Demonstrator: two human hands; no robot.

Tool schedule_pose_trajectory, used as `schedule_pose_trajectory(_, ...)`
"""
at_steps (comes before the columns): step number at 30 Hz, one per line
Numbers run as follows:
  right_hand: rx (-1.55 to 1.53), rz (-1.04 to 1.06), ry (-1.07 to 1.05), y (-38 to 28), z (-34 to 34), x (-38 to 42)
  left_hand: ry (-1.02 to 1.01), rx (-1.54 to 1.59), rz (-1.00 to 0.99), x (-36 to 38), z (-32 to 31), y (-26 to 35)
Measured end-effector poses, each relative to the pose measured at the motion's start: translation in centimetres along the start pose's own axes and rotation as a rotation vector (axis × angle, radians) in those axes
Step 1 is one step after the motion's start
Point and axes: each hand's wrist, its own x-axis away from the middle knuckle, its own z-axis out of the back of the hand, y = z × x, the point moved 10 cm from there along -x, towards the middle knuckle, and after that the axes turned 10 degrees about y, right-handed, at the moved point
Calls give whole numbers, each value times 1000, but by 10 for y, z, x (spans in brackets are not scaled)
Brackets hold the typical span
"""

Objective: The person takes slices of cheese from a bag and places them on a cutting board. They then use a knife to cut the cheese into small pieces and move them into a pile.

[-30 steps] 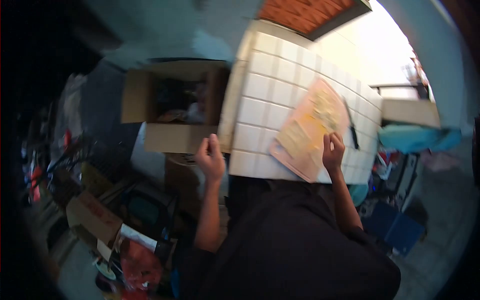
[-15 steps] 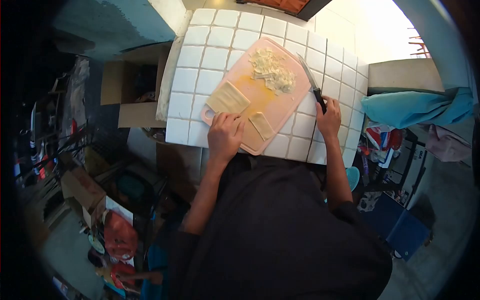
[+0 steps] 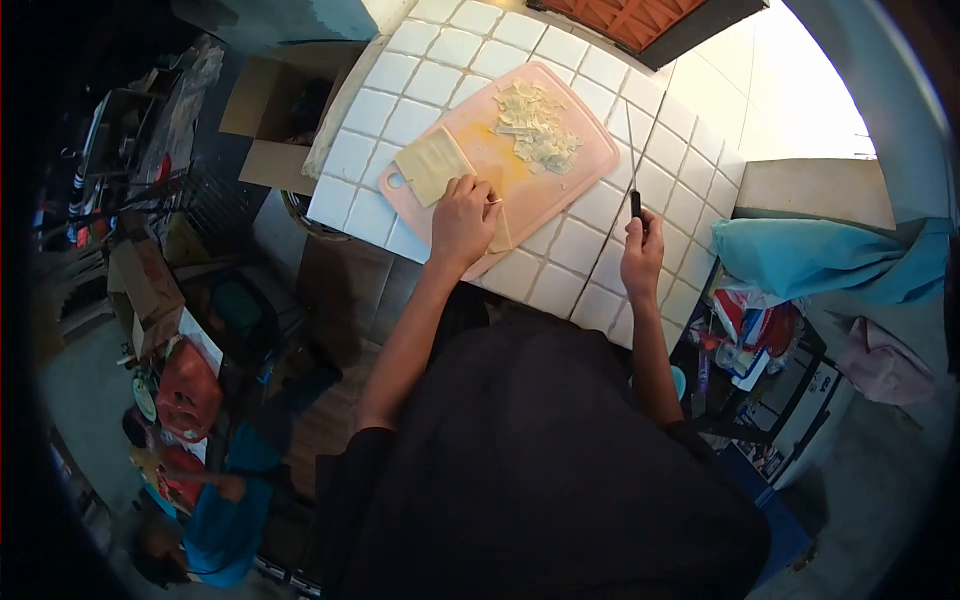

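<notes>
My right hand point(image 3: 643, 255) is closed round the black handle of a knife point(image 3: 636, 203), its thin blade pointing away from me over the tiles, right of the cutting board. On the pink cutting board point(image 3: 590, 128) my left hand point(image 3: 466, 222) has its fingers bent together at the top edge of a smaller pale yellow sheet point(image 3: 503, 236), mostly hidden under the hand. A larger pale yellow, dough-like flat sheet point(image 3: 428, 165) lies beside it, near the board's handle hole. Thin cut pale strips point(image 3: 540, 130) are heaped at the board's far end.
The board lies on a white-tiled counter point(image 3: 385, 75). An open cardboard box point(image 3: 275, 165) stands left of it. A teal cloth point(image 3: 800, 250) hangs at the right above cluttered items. Another person in a blue shirt point(image 3: 225, 530) is at the lower left.
My left hand has moved from beside the larger sheet rightward onto the smaller one. The knife in my right hand now points more straight away. The view has turned, and another person shows more.
</notes>
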Motion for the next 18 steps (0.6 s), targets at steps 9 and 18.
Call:
schedule_pose_trajectory(9,-159,-32,-179,-18,-11,29,135,532,101,-17,-17,-8)
schedule_pose_trajectory(18,-211,-153,-522,-13,-47,63,308,142,-63,-5,-1,9)
